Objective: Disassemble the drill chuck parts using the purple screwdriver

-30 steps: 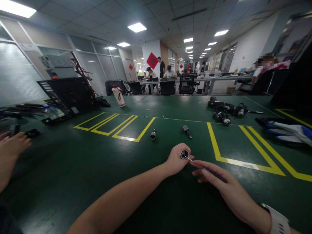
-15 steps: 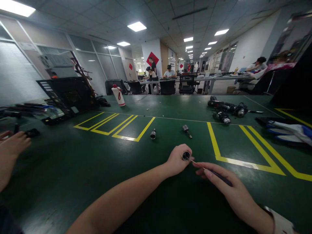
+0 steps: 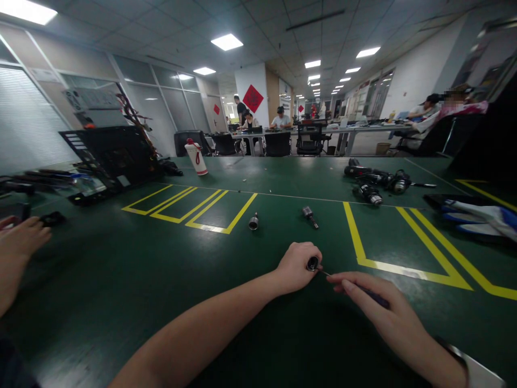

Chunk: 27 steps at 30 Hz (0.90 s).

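Note:
My left hand [image 3: 297, 267] is closed around a small round metal part [image 3: 312, 263] with a dark opening, held just above the green table [image 3: 161, 280]. My right hand [image 3: 383, 312] pinches a thin screwdriver [image 3: 363, 290] with a dark handle; its metal tip points into the part's opening. Two similar small metal parts lie beyond my hands: a silver cylinder [image 3: 253, 221] and a dark chuck-like piece [image 3: 309, 216].
Another person's hand [image 3: 18, 242] rests at the left edge. A black computer case [image 3: 113, 159] and a white bottle [image 3: 196, 158] stand at the back left. Dark tools [image 3: 374, 186] lie at the back right, blue-white items [image 3: 476, 218] at the right. Yellow tape lines [image 3: 404, 269] mark the table.
My two hands have shifted slightly right and lower. The left hand has turned the round part so its opening faces more sideways toward the screwdriver tip.

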Available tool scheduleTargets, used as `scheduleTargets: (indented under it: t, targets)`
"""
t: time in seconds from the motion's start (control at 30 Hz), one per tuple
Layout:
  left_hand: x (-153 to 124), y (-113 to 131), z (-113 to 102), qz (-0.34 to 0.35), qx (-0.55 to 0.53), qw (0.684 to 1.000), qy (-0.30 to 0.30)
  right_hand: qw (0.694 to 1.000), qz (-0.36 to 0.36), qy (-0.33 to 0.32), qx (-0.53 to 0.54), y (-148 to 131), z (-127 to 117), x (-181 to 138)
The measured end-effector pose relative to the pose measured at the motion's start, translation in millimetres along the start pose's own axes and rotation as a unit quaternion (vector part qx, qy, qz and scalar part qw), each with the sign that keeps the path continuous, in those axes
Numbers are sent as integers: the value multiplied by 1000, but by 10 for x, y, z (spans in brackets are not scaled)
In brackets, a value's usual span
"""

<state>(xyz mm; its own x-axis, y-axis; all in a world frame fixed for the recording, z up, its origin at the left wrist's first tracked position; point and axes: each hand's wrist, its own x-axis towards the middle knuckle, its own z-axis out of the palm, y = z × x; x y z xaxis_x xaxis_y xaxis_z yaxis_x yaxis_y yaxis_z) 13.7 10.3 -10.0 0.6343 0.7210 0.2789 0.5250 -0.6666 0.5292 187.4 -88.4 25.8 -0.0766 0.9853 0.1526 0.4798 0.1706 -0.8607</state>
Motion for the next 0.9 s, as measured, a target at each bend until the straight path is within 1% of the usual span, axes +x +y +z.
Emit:
scheduleTargets:
  t: [0.17, 0.3, 0.37, 0.43, 0.57, 0.7, 0.9]
  targets:
    - [8, -17, 0, -4, -22, 1000, 2, 997, 42, -29, 62, 1, 27, -1]
    - [16, -17, 0, 13, -30, 999, -9, 993, 37, -54, 95, 8, 45, 1]
    - [18, -11, -5, 16, -34, 999, -14, 993, 36, -42, 101, 20, 34, 1]
    - [19, -4, -11, 11, -40, 999, -17, 994, 37, -17, 106, 37, 15, 2]
    - [18, 1, -18, 12, -48, 999, -18, 996, 25, 16, 82, 62, -7, -3]
    - [19, 8, -19, 16, -39, 999, -23, 999, 3, 27, 42, 38, 11, -15]
    - [25, 16, -18, 33, -28, 998, -38, 999, -12, 12, 29, -17, 29, -12]
